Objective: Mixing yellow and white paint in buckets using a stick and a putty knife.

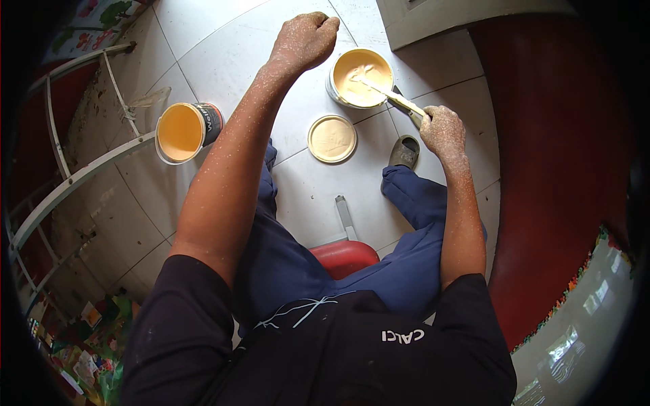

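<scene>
Head view:
1. Gripping the stick [405, 102] in the right hand [443, 134], with fingers clamped around its near end.
2. Pointing the stick from those fingers leftward over the rim of the bucket [332, 88], with its far tip resting in the cream paste [371, 62].
3. Holding the left hand [308, 42] beside the bucket's left, with fingers curling; unable to tell whether around anything.
4. Having the lid [332, 139] lying near, between the forearms.

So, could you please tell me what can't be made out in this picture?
In the head view:
Stick: grip end hidden by right hand.
Left hand: whether it holds anything; its own back hides that.
Left foot: behind left forearm.
Rack: cut off at the left edge.
</scene>
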`<state>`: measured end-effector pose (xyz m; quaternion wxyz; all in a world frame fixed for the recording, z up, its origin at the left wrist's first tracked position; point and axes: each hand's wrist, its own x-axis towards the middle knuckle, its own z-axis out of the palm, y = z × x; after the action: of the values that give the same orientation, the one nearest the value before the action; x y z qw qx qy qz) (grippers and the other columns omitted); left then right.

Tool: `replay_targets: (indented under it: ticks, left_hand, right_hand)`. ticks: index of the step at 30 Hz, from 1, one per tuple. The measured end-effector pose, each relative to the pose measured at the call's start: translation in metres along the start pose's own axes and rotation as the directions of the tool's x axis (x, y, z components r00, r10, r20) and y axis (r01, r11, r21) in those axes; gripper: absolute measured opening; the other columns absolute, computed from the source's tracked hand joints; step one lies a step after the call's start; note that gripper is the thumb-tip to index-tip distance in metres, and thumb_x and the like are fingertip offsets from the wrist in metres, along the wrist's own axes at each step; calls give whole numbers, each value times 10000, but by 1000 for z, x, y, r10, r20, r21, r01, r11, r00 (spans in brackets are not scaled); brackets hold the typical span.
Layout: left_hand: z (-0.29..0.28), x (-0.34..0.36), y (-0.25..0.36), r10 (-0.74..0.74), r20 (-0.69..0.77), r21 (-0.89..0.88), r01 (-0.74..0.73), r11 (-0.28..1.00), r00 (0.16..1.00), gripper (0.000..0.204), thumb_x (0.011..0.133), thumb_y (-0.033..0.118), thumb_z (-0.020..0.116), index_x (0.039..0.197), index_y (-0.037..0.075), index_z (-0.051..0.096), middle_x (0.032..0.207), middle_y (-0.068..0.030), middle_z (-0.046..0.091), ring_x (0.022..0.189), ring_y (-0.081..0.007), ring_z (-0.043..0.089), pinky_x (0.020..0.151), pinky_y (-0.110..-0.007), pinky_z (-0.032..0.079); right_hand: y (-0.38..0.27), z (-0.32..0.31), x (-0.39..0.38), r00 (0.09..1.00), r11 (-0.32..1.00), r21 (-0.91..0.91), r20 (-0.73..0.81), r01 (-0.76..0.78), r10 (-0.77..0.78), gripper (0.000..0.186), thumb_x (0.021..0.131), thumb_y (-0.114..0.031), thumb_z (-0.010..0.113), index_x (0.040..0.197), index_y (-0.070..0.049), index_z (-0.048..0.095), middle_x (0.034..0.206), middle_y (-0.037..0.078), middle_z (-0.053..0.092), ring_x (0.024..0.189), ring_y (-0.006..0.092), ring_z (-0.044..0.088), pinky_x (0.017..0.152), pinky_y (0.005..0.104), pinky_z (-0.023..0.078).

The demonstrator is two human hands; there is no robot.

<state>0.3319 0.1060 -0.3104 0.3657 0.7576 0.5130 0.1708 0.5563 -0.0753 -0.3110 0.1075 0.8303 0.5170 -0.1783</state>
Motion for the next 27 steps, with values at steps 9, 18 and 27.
replay_targets:
  ticks: [9, 18, 27]
  left_hand:
    - [0, 2, 14, 48, -92, -109, -57, 992, 995, 389, 865, 290, 429, 893, -21, 660, 829, -221, 653, 796, -350, 640, 805, -432, 492]
    - [-31, 1, 16, -116, 14, -168, 117, 979, 993, 424, 877, 277, 420, 1061, -63, 594, 1055, -294, 589, 1035, -412, 553, 928, -431, 417]
    - [-40, -2, 9, -92, -44, -229, 79, 970, 995, 415, 868, 268, 430, 1009, -80, 607, 1006, -302, 595, 998, -426, 562, 911, -447, 419]
  right_hand:
    - [-47, 37, 54, 918, 888, -235, 76, 395, -388, 154, 825, -68, 503, 971, -79, 552, 852, 140, 647, 788, 316, 657, 680, 407, 539]
    - [-69, 58, 145, 893, 784, -442, 109, 436, -436, 168, 813, -101, 551, 788, -96, 717, 779, 106, 694, 786, 224, 687, 611, 352, 549]
    - [-113, 61, 123, 933, 920, -273, 301, 281, -195, 216, 825, -148, 535, 939, -42, 684, 937, 164, 676, 903, 268, 663, 746, 400, 538]
